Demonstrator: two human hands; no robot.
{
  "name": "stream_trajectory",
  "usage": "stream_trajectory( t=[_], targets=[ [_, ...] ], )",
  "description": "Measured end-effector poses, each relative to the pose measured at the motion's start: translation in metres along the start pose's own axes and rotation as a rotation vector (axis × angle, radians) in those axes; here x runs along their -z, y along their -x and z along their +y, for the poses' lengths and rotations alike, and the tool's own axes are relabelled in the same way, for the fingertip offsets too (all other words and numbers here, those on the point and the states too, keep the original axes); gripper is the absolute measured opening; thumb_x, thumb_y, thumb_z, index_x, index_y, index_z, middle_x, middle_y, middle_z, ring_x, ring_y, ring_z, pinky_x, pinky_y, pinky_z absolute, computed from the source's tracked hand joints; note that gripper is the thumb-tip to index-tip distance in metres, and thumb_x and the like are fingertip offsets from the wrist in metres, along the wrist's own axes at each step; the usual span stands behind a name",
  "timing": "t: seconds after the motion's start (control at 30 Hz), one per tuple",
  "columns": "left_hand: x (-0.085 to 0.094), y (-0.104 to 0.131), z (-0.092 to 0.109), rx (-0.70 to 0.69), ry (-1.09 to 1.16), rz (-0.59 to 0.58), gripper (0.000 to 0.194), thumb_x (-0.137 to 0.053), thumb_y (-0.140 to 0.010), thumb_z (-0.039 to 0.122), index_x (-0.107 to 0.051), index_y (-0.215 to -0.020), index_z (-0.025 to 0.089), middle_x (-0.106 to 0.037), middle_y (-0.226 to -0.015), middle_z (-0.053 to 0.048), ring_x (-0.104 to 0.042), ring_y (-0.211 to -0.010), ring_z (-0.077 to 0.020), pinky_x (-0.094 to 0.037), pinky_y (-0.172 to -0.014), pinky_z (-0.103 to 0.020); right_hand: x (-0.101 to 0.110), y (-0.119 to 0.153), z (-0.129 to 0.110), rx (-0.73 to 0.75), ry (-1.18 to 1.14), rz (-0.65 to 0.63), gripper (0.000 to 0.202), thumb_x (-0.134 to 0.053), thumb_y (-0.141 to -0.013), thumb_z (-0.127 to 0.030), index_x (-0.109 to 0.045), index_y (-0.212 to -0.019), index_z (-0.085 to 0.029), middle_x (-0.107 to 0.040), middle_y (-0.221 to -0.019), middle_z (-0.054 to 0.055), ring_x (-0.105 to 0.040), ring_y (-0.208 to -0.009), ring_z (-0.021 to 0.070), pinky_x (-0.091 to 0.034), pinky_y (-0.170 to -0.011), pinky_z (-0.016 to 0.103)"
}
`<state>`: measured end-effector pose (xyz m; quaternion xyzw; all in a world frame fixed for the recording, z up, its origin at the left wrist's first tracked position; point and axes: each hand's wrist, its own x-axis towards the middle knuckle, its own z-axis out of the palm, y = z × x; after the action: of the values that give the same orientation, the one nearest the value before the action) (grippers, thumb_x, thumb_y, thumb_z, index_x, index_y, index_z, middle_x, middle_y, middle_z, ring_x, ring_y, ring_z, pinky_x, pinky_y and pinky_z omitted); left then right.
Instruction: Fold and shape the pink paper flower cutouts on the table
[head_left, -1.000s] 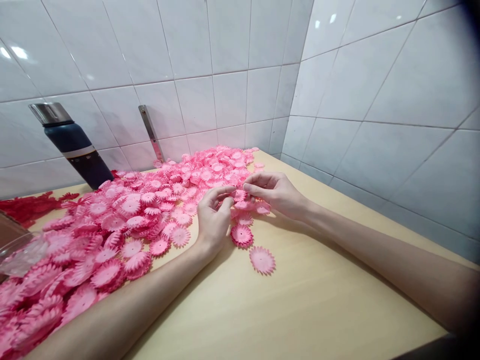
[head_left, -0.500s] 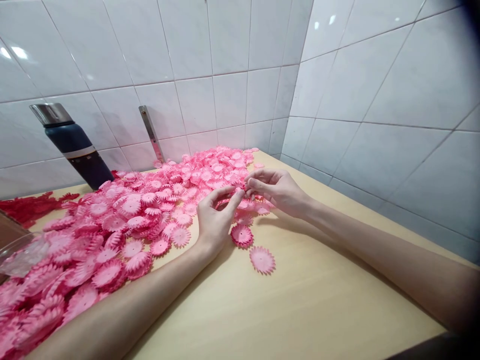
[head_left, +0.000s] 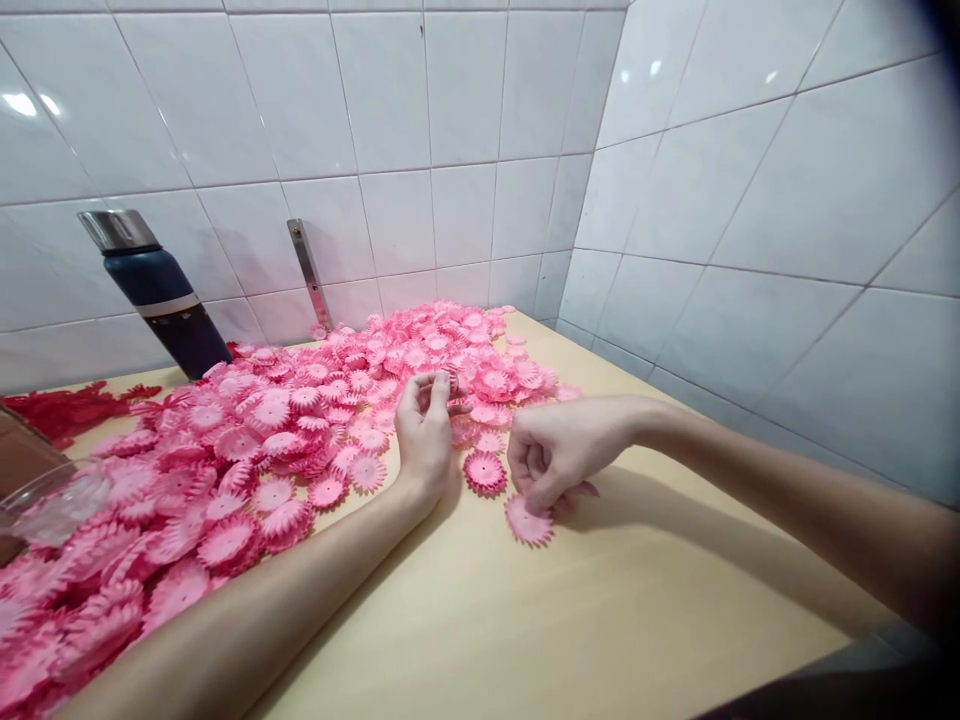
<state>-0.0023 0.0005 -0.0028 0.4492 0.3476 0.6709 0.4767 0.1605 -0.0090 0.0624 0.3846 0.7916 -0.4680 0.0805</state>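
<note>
My left hand [head_left: 425, 435] is raised at the near edge of the pile, thumb and fingers pinched on a small pink petal disc [head_left: 452, 381], partly hidden by the thumb. Lower and to the right, my right hand [head_left: 559, 455] is turned down with curled fingers. Its fingertips press at the rim of a pale pink petal disc [head_left: 529, 522] lying flat on the table; part of the grip is hidden. Between the hands lies a darker-edged pink petal disc [head_left: 484, 472]. The large heap of pink petal discs [head_left: 300, 400] spreads behind and left of my left hand.
A dark blue bottle [head_left: 169, 300] with a steel cap stands at the back left. Near it are red pieces [head_left: 71, 410] and a clear plastic container [head_left: 56, 505]. A metal strip [head_left: 306, 265] leans on the tiled wall [head_left: 390, 90]. The wooden table [head_left: 480, 620] meets the wall corner.
My right hand has left my left hand's fingertips and come down toward me to the pale disc on the table. My left hand stays nearly in place, still pinching. The view has shifted slightly.
</note>
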Motion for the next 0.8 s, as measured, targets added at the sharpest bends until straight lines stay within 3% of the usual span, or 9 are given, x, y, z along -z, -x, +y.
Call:
stream_trajectory(
  t=[0.1, 0.13, 0.2, 0.27, 0.3, 0.47, 0.53, 0.63, 0.8],
  targets=[
    [-0.001, 0.0, 0.001, 0.038, 0.031, 0.03, 0.015, -0.057, -0.083, 0.031, -0.052, -0.086, 0.017, -0.059, -0.086, -0.004, -0.061, -0.08, -0.0148, -0.052, -0.065, -0.026, 0.018, -0.001, 0.012, 0.03, -0.052, 0.137, 0.022, -0.074, -0.07, -0.038, -0.072, -0.068, -0.016, -0.069, -0.06, 0.005, -0.052, -0.041, 0.0094, -0.035, -0.036, 0.02],
    [-0.001, -0.001, 0.002, 0.042, 0.029, 0.038, 0.014, -0.056, -0.083, 0.03, -0.052, -0.086, 0.017, -0.058, -0.085, -0.004, -0.061, -0.079, -0.0144, -0.052, -0.065, -0.026, 0.026, -0.002, 0.017, 0.076, -0.069, 0.29, 0.025, -0.072, -0.072, -0.041, -0.073, -0.072, -0.016, -0.068, -0.059, 0.005, -0.051, -0.04, 0.0093, -0.034, -0.035, 0.021],
    [-0.001, -0.001, 0.002, 0.045, 0.022, 0.043, 0.013, -0.056, -0.084, 0.029, -0.051, -0.087, 0.017, -0.058, -0.085, -0.004, -0.061, -0.078, -0.014, -0.052, -0.065, -0.026, 0.037, -0.007, 0.023, 0.191, -0.131, 0.739, 0.028, -0.074, -0.071, -0.042, -0.073, -0.083, -0.017, -0.069, -0.061, 0.005, -0.053, -0.042, 0.0098, -0.035, -0.037, 0.022],
    [-0.001, -0.001, 0.002, 0.052, 0.017, 0.049, 0.012, -0.055, -0.084, 0.028, -0.051, -0.088, 0.017, -0.058, -0.085, -0.004, -0.061, -0.078, -0.0143, -0.052, -0.066, -0.027, 0.039, -0.014, 0.024, 0.308, -0.159, 0.986, 0.028, -0.075, -0.07, -0.041, -0.072, -0.086, -0.018, -0.068, -0.063, 0.003, -0.055, -0.048, 0.0107, -0.04, -0.042, 0.023],
    [0.0, -0.002, 0.002, 0.057, 0.018, 0.056, 0.013, -0.055, -0.084, 0.029, -0.05, -0.088, 0.018, -0.058, -0.084, -0.003, -0.061, -0.079, -0.0147, -0.053, -0.067, -0.028, 0.036, -0.017, 0.022, 0.366, -0.154, 0.978, 0.026, -0.075, -0.07, -0.04, -0.071, -0.083, -0.018, -0.067, -0.064, 0.002, -0.056, -0.051, 0.0111, -0.041, -0.045, 0.023],
    [0.002, -0.006, -0.002, 0.074, 0.048, 0.106, 0.013, -0.056, -0.084, 0.029, -0.049, -0.086, 0.018, -0.058, -0.078, -0.001, -0.063, -0.077, -0.0148, -0.052, -0.068, -0.029, 0.005, -0.028, 0.006, 0.451, 0.083, 0.423, 0.027, -0.084, -0.054, -0.035, -0.069, -0.07, -0.019, -0.066, -0.067, -0.001, -0.055, -0.059, 0.0113, -0.041, -0.05, 0.022],
    [0.004, -0.007, -0.004, 0.079, 0.059, 0.106, 0.013, -0.056, -0.084, 0.03, -0.049, -0.087, 0.019, -0.059, -0.08, -0.002, -0.064, -0.078, -0.0152, -0.052, -0.069, -0.029, -0.004, -0.031, 0.002, 0.452, 0.157, 0.329, 0.023, -0.082, -0.056, -0.032, -0.07, -0.071, -0.019, -0.067, -0.069, 0.0, -0.055, -0.06, 0.0118, -0.042, -0.051, 0.022],
    [0.005, -0.009, -0.006, 0.071, 0.058, 0.102, 0.015, -0.057, -0.083, 0.031, -0.049, -0.088, 0.019, -0.06, -0.081, -0.002, -0.064, -0.08, -0.016, -0.052, -0.069, -0.029, -0.007, -0.033, 0.002, 0.462, 0.176, 0.351, 0.007, -0.071, -0.068, -0.023, -0.072, -0.073, -0.018, -0.068, -0.069, 0.001, -0.056, -0.059, 0.0116, -0.043, -0.052, 0.022],
    [0.004, -0.01, -0.007, 0.065, 0.044, 0.107, 0.014, -0.056, -0.083, 0.03, -0.049, -0.088, 0.019, -0.06, -0.082, -0.002, -0.065, -0.08, -0.0165, -0.053, -0.068, -0.029, 0.008, -0.027, 0.011, 0.38, -0.086, 0.492, 0.009, -0.065, -0.075, -0.022, -0.073, -0.076, -0.018, -0.069, -0.066, 0.002, -0.062, -0.06, 0.0136, -0.046, -0.051, 0.023]
  ],
)
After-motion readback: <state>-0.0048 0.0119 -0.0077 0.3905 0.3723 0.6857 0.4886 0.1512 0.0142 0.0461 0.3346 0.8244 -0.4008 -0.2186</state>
